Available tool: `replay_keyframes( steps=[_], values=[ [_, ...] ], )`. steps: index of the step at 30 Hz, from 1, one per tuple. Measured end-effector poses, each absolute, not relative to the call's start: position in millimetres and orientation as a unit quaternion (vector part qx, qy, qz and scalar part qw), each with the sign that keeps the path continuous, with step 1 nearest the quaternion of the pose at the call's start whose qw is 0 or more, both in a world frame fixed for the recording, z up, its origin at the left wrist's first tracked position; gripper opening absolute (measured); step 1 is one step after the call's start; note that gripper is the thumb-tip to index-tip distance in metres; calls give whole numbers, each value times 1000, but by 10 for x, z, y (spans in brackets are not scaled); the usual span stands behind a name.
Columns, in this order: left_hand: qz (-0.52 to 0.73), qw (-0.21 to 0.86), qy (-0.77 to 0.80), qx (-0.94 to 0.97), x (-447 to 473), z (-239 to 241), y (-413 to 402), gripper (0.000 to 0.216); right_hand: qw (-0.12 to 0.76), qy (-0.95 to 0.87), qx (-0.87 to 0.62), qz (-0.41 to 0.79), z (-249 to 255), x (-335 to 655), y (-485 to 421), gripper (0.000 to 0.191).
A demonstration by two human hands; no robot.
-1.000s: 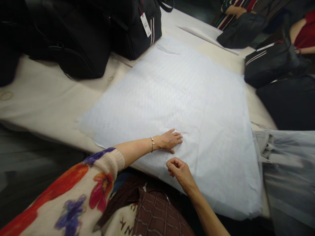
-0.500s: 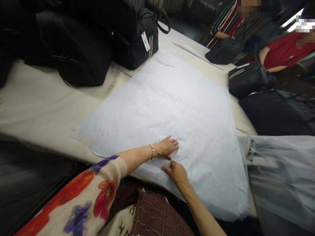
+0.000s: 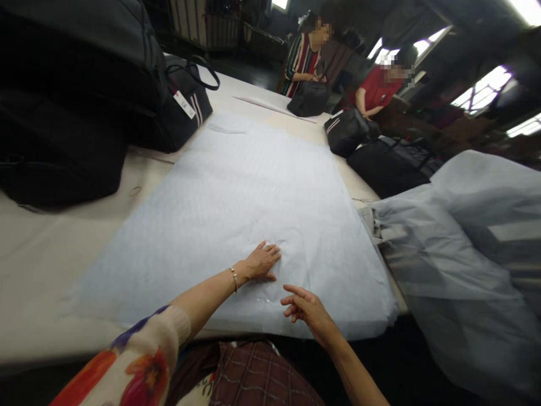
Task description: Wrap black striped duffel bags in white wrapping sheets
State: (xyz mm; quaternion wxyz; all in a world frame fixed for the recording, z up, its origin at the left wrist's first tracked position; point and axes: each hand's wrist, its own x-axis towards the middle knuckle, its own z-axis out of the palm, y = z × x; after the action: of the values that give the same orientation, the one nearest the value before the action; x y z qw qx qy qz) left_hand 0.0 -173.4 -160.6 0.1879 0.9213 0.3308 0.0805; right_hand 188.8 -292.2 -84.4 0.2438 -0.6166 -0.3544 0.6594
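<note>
A stack of thin, whitish translucent sheets, which look like plastic, lies spread over the table before me. My left hand, with a bracelet at its wrist, rests flat on the top sheet near the front edge, fingers stretched. Just to its right, my right hand hovers over the sheets with its fingers apart and nothing in them. Small wrinkles and shiny spots show in the sheet between the two hands.
Black bags crowd the table at the left, one with a white tag. Across the table, two people handle dark bags. More black bags stand at the right, beside large translucent plastic covering hanging past the edge.
My right hand has lifted off the sheet and its fingers have spread. My left hand stays pressed on the sheets. The view has turned up and to the right.
</note>
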Motion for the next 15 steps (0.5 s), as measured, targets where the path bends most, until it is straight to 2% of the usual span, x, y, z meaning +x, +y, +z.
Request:
replay_keyframes(
  steps=[3, 6, 8, 10, 12, 15],
  values=[
    [87, 189, 327, 922, -26, -1584, -1736, 74, 323, -279, -597, 679, -625, 1909, -3076, 61],
    [91, 190, 319, 924, -63, -1528, -1735, 74, 354, -267, -569, 693, -508, 1883, -3178, 74],
    [119, 186, 323, 920, -91, -1453, -1755, 64, 366, -265, -551, 701, -476, 1853, -3221, 81],
    [186, 205, 338, 900, -117, -1323, -1820, 46, 380, -268, -539, 702, -455, 1821, -3252, 83],
    [249, 305, 357, 847, -138, -1133, -1944, 29, 385, -284, -529, 701, -433, 1789, -3273, 84],
    [229, 595, 314, 704, -147, -806, -2215, 28, 366, -332, -519, 697, -407, 1736, -3274, 85]
  ],
)
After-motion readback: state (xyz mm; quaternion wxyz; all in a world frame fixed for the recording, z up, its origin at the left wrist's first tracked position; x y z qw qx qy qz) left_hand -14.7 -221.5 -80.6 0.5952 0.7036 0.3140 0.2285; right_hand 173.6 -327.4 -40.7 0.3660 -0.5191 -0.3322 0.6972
